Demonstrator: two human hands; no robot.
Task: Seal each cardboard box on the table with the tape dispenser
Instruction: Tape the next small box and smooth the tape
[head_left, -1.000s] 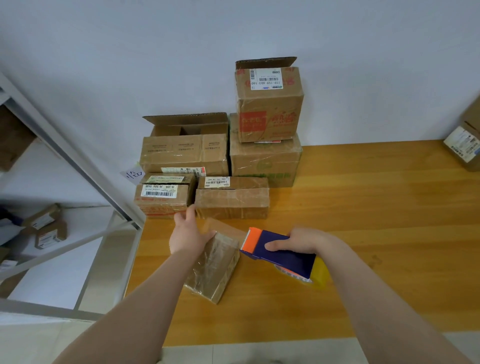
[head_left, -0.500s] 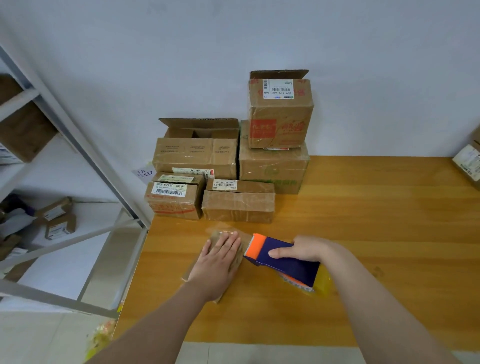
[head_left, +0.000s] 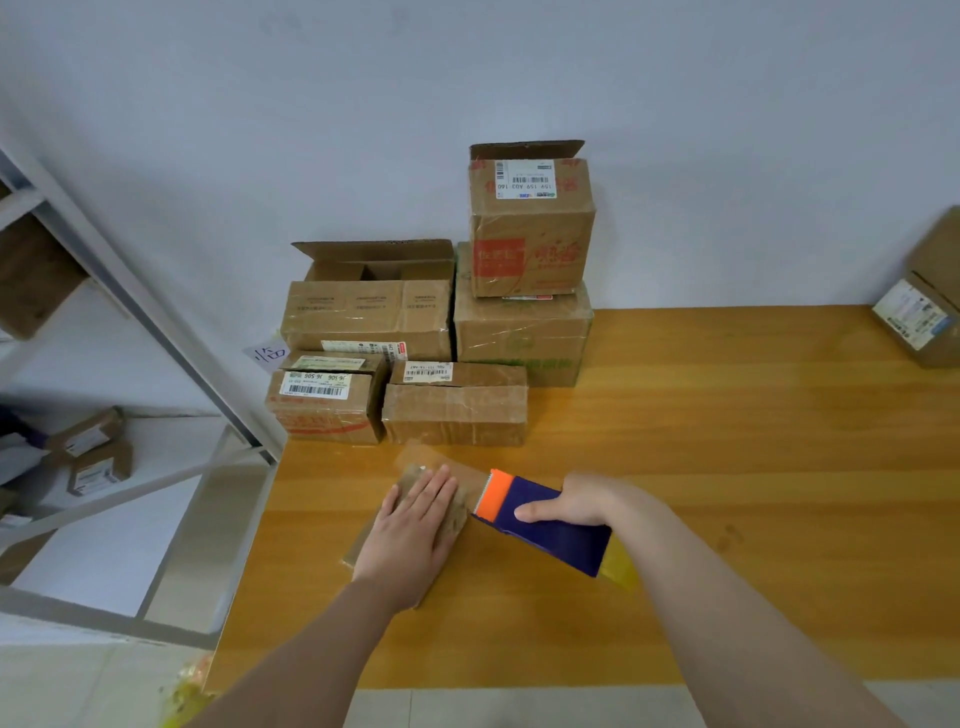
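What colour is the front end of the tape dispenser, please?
The tape dispenser has an orange front end; head view shows it.

A wooden table meets a pale wall, grey shelving left

"159 159 A03 160" on top box label; upside-down "J6 506" on front-left box label.

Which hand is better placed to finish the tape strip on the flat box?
Right: the right hand grips the tape dispenser beside the flat box; the left hand presses flat on it.
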